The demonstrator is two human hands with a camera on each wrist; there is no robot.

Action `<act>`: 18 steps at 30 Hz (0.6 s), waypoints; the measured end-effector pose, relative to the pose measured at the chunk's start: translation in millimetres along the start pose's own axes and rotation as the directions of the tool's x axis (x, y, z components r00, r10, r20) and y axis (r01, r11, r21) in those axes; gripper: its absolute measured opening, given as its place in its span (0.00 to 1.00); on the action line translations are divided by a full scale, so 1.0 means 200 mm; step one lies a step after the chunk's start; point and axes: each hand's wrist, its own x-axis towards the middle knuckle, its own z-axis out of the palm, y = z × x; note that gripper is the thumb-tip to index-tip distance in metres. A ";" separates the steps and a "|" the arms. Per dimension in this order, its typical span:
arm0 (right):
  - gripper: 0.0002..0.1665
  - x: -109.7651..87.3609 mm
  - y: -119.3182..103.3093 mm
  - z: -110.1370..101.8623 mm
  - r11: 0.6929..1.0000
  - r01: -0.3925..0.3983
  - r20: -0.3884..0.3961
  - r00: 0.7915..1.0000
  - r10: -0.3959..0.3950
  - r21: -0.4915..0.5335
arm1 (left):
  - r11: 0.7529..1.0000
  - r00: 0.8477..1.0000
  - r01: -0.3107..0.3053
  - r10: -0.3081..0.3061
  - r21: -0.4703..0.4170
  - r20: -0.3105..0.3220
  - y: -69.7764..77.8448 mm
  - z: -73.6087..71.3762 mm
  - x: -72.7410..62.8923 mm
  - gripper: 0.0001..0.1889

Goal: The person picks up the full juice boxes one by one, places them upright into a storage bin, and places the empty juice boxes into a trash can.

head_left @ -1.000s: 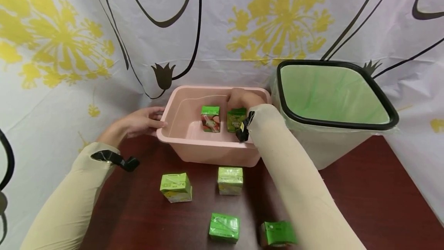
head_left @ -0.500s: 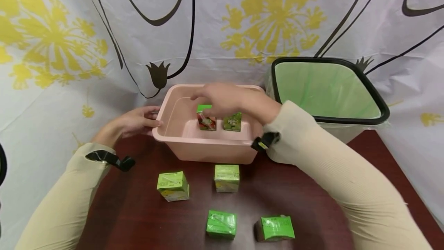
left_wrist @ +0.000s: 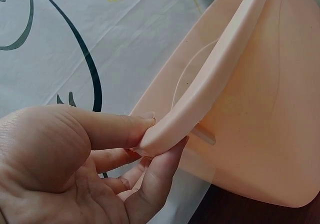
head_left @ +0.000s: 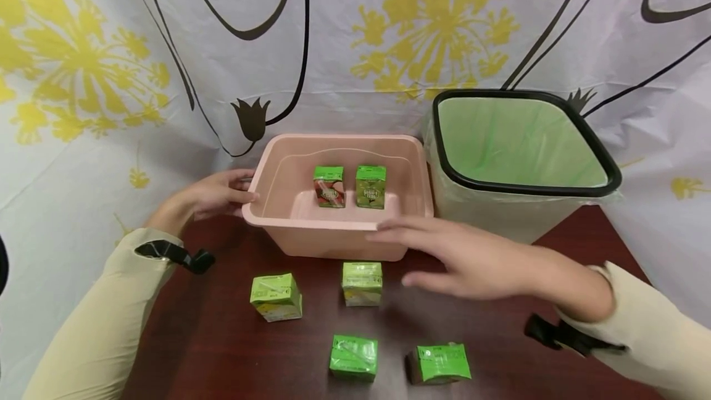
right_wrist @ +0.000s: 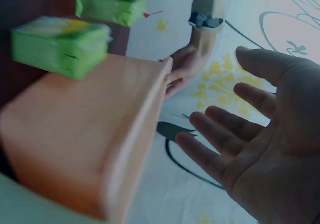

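Looks about a third done to me, if getting the cartons into the pink tub point(head_left: 333, 241) at mid-frame is the job. Two are in there, side by side with a gap: a red-fronted carton point(head_left: 329, 187) and a green-fronted carton point(head_left: 370, 187). Four are left on the worktop point(head_left: 205, 338): a pale green carton point(head_left: 276, 297) lower left of centre, a second pale carton point(head_left: 362, 284) just in front of the tub, and at bottom centre and right of it a bright green carton point(head_left: 353, 357) and another bright one point(head_left: 442, 363). As for the hands, the left hand point(head_left: 219, 196) pinches the tub's left rim; the right hand point(head_left: 466, 258), right of centre, is empty, fingers spread. Can't see the bottom of the black-rimmed bin point(head_left: 533, 190) at right, so no clue about contents.
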 end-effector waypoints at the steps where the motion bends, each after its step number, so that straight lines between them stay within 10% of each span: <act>1: 0.36 -0.05 0.00 0.02 1.000 0.002 -0.006 1.000 -0.002 0.008 | 1.000 1.000 0.000 0.000 -0.001 0.000 0.00 0.00 0.00 0.38; 10: 0.43 -0.46 0.04 0.26 0.996 0.021 -0.049 0.999 -0.017 0.091 | 1.000 1.000 0.007 -0.007 0.019 -0.009 0.00 -0.01 0.00 0.38; 18: 0.48 -0.61 0.12 0.56 0.950 0.045 -0.094 0.995 -0.016 0.308 | 1.000 1.000 0.002 -0.002 -0.003 -0.011 -0.01 -0.01 -0.01 0.38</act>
